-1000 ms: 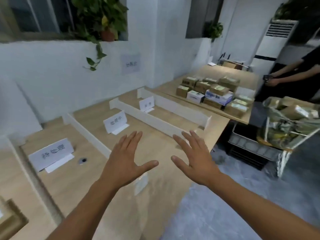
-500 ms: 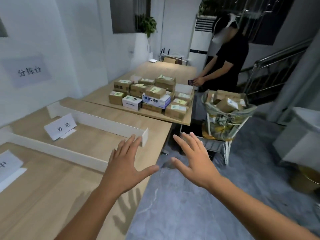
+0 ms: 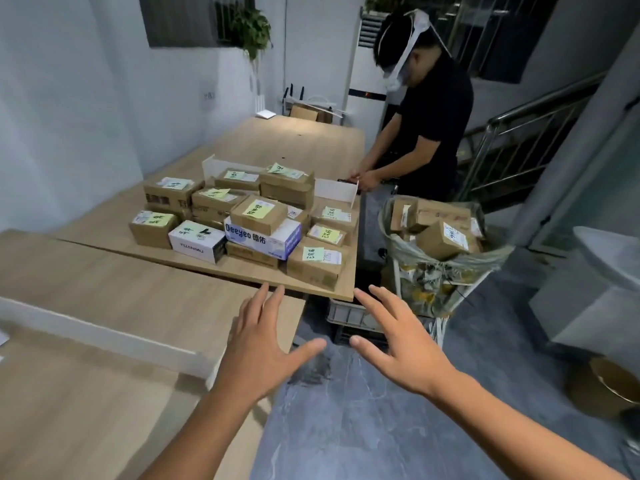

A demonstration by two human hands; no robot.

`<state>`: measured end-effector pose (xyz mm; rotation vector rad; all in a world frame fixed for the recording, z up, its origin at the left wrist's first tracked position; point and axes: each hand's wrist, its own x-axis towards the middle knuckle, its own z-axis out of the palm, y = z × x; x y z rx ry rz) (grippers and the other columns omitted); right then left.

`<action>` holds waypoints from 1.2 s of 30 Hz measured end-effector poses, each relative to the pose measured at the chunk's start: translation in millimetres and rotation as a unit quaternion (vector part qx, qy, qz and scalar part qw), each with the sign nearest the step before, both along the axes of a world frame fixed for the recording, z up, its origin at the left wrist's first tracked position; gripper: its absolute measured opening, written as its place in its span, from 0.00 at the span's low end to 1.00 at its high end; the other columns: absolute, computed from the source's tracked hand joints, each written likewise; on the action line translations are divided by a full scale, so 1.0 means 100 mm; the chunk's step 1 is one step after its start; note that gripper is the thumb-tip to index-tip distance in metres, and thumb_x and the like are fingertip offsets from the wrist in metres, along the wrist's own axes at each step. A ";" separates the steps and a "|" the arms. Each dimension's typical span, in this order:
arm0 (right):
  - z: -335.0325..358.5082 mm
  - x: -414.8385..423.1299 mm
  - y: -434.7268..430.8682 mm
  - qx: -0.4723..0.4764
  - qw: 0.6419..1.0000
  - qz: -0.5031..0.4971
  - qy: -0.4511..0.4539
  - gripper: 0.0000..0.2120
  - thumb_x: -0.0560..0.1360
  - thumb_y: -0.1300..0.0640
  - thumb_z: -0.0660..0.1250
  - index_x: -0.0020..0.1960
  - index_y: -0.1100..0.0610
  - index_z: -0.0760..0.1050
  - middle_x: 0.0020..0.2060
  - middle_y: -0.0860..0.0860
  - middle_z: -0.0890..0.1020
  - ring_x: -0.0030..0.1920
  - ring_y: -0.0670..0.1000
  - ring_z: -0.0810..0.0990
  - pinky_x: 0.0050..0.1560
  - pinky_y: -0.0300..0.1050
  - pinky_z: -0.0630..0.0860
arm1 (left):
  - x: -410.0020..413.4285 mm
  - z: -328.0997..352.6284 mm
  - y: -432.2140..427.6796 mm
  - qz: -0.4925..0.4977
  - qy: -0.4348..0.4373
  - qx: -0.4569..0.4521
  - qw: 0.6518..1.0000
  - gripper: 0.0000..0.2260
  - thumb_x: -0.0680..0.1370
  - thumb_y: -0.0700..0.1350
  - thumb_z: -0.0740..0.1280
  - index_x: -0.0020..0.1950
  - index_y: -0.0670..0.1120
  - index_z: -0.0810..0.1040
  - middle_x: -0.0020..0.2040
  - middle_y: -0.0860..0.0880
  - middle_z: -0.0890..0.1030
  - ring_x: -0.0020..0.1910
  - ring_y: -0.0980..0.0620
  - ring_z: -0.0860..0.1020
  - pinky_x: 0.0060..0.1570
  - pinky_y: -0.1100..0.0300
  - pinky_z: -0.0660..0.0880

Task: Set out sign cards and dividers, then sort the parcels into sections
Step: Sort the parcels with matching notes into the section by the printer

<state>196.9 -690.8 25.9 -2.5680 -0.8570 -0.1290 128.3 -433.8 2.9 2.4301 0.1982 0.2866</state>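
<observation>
Single head cam, fwd/down over near table (image 3: 104, 289) edge toward parcels (image 3: 242, 220), close range.

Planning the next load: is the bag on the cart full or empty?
Full: parcels heap up past the rim of the bag.

Well beyond the right hand (image 3: 405, 344), a person (image 3: 436, 109) in a black shirt is standing, leaning over the table (image 3: 277, 140). A white air conditioner (image 3: 363, 64) is standing behind that person. A potted plant (image 3: 251, 27) is hanging far beyond the left hand (image 3: 256, 344). A grey crate (image 3: 348, 317) is sitting just beyond the right hand.
</observation>
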 end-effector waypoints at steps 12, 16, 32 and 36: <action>-0.52 3.05 -0.22 -0.006 0.992 0.108 0.064 0.35 0.78 0.29 0.54 0.81 0.39 0.52 0.79 0.49 0.59 0.78 0.50 0.57 0.77 0.50 0.60 | 2.46 -0.54 -0.58 0.163 0.029 -0.099 0.981 0.52 0.65 0.82 0.56 0.83 0.56 0.55 0.84 0.54 0.50 0.82 0.52 0.50 0.79 0.47 0.55; -0.66 3.89 -0.08 -0.012 0.984 0.150 0.093 0.34 0.77 0.28 0.55 0.80 0.39 0.56 0.77 0.49 0.61 0.77 0.51 0.58 0.76 0.51 0.62 | 3.01 -0.69 -0.76 0.206 0.035 -0.113 0.971 0.48 0.68 0.75 0.61 0.82 0.51 0.59 0.83 0.47 0.56 0.81 0.48 0.55 0.76 0.51 0.57; -2.16 5.56 0.65 -0.078 0.939 0.219 0.254 0.30 0.78 0.37 0.63 0.77 0.33 0.59 0.65 0.48 0.61 0.64 0.53 0.72 0.63 0.48 0.75 | 4.66 -2.09 -0.93 0.462 0.071 -0.310 0.828 0.41 0.75 0.60 0.73 0.78 0.56 0.50 0.75 0.52 0.66 0.76 0.48 0.64 0.69 0.62 0.68; -2.38 5.70 0.77 -0.050 0.949 0.196 0.243 0.27 0.79 0.42 0.66 0.74 0.34 0.60 0.55 0.44 0.56 0.56 0.50 0.73 0.55 0.37 0.72 | 4.86 -2.31 -1.06 0.501 0.078 -0.341 0.792 0.27 0.77 0.54 0.73 0.68 0.60 0.60 0.63 0.62 0.75 0.60 0.67 0.77 0.49 0.73 0.76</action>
